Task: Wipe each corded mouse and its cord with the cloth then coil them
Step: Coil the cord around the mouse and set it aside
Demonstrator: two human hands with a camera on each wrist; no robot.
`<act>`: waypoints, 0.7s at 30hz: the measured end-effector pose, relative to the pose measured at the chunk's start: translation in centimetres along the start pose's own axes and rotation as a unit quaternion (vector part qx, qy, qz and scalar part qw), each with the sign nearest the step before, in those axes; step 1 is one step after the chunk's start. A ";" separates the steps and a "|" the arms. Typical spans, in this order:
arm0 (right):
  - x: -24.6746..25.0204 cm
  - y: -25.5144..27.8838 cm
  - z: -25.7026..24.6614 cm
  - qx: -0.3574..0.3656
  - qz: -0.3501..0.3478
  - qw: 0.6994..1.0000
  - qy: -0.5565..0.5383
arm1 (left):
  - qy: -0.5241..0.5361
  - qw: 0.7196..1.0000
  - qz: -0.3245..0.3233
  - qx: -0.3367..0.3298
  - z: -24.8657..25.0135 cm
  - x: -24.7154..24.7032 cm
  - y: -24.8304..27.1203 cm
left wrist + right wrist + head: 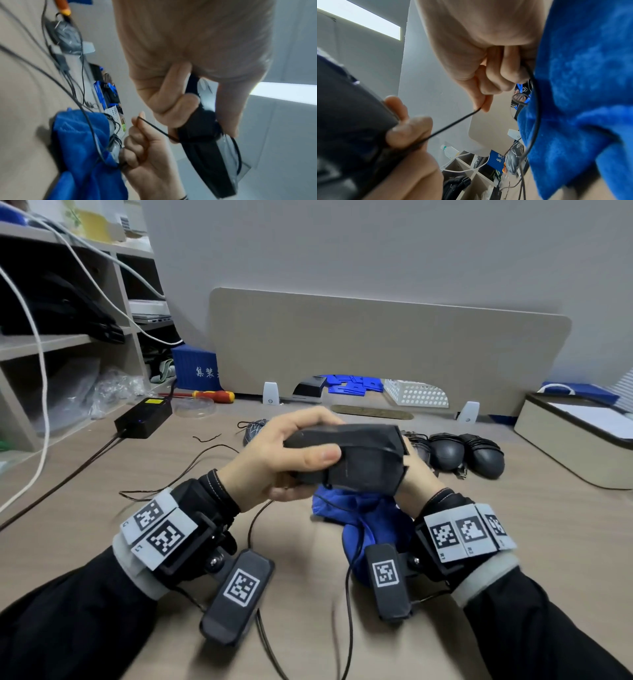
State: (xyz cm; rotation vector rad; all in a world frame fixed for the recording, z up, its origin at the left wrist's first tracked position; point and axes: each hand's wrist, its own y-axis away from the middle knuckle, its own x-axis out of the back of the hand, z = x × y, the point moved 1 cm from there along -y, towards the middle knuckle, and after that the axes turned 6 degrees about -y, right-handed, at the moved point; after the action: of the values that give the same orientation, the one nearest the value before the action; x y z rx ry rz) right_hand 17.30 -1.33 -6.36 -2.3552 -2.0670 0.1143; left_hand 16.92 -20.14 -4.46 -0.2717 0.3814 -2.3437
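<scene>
My left hand (301,446) grips a black angular corded mouse (363,460) above the desk, thumb on the near side and fingers over the top. My right hand (419,474) sits just behind and below the mouse. In the right wrist view my right hand (488,81) pinches the thin black cord (453,124) between thumb and forefinger close to the mouse (351,115). The blue cloth (370,518) hangs bunched from the same hand's curled fingers, also seen as the cloth (582,108). The rest of the cord (349,594) trails down over the desk toward me.
Two dark mice (445,451) (486,455) with wound cords lie at the back right, and a patterned mouse (255,429) behind my left hand. A black power adapter (144,417), a screwdriver (212,396), shelves at left, a box (575,446) at right and a divider panel (376,347) ring the desk.
</scene>
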 end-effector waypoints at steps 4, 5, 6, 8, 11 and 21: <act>-0.4 -0.7 1.2 -0.021 -0.007 0.998 0.059 | 0.044 0.997 0.056 0.000 0.0 0.5 -0.2; -0.4 -0.6 1.2 -0.026 -0.006 0.998 0.061 | 0.043 0.997 0.060 0.001 0.0 0.5 -0.2; -0.3 -0.7 1.1 -0.028 0.005 0.998 0.059 | 0.035 0.998 0.060 0.002 0.0 0.5 -0.2; -0.1 -0.7 0.9 -0.018 0.025 0.999 0.040 | -0.010 0.999 0.038 0.007 0.0 0.4 -0.2; 0.4 -0.8 0.1 -0.009 0.041 0.998 0.044 | -0.144 0.988 -0.034 0.035 0.0 0.1 0.1; 0.4 0.3 -2.5 0.046 -0.003 0.994 0.098 | -0.354 0.918 0.008 0.178 -1.5 0.7 -0.5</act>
State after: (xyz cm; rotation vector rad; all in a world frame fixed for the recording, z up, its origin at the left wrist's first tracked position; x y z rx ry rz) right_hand 17.82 -0.90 -3.89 -2.2078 -1.9364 -0.0201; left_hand 15.68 -19.99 -5.59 -0.8889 -0.3901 -2.0682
